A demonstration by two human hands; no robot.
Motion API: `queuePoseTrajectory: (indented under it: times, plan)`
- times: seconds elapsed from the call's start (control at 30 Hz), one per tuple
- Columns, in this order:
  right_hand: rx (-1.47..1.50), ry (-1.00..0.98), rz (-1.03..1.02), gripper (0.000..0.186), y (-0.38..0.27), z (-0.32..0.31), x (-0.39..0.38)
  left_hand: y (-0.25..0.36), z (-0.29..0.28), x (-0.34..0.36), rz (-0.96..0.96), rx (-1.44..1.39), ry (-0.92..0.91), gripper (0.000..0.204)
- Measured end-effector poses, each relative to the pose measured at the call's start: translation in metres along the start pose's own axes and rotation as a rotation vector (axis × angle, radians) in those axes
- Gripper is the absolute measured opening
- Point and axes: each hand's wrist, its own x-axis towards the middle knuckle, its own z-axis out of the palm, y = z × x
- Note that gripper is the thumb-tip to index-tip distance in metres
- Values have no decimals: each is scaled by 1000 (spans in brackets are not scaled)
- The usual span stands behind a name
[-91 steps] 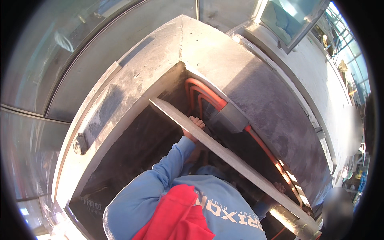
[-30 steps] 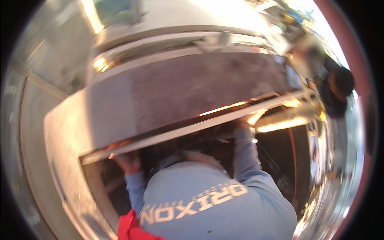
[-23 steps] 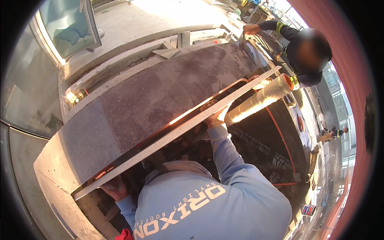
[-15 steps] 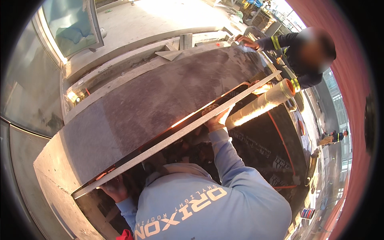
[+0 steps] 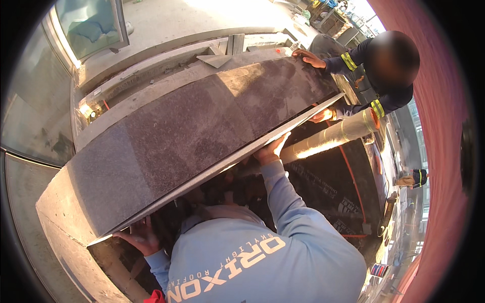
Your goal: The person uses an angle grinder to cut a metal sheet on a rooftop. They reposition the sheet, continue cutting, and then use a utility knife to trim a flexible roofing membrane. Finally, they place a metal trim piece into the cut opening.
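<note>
Neither of my hands shows. A co-worker in a light blue sweatshirt (image 5: 268,257) bends forward just before me, seen from behind, head low at a long dark slab (image 5: 197,126). A pale strip (image 5: 237,156) runs along the slab's near edge. The co-worker's right hand (image 5: 273,150) grips this strip near its right half. At the strip's left end, the co-worker's left hand (image 5: 143,237) has its fingers spread beneath. A second person in a dark jacket (image 5: 371,60) rests one hand (image 5: 309,58) on the slab's far right corner, the other hand (image 5: 321,116) under the strip's right end.
A pale cardboard-like tube (image 5: 331,136) lies right of the strip, above black sheeting (image 5: 323,187) crossed by orange lines. Red cloth or a glove (image 5: 155,297) shows at the lower edge, owner unclear. Glass doors (image 5: 38,101) stand at left; a concrete ledge (image 5: 177,45) runs behind.
The strip has come up against the slab's near edge, and the orange-lit gap between them has closed. The blue-sleeved co-worker's left fingers have spread. The dark-jacketed person leans slightly nearer the slab.
</note>
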Motion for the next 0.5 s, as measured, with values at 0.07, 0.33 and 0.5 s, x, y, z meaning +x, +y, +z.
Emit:
queuePoseTrajectory:
  times: [0.07, 0.33, 0.5]
  plan:
    - [-5, -26, 54, 99, 2, 0, -2, -2, 8, -4, 32, 52, 19, 115]
    - [3, -73, 52, 107, 10, 26, -18, 0, -7, 12, 1, -32, -55, 115]
    - [-17, -20, 51, 107, 19, 17, -12, -2, 4, 2, 49, 37, -74, 104]
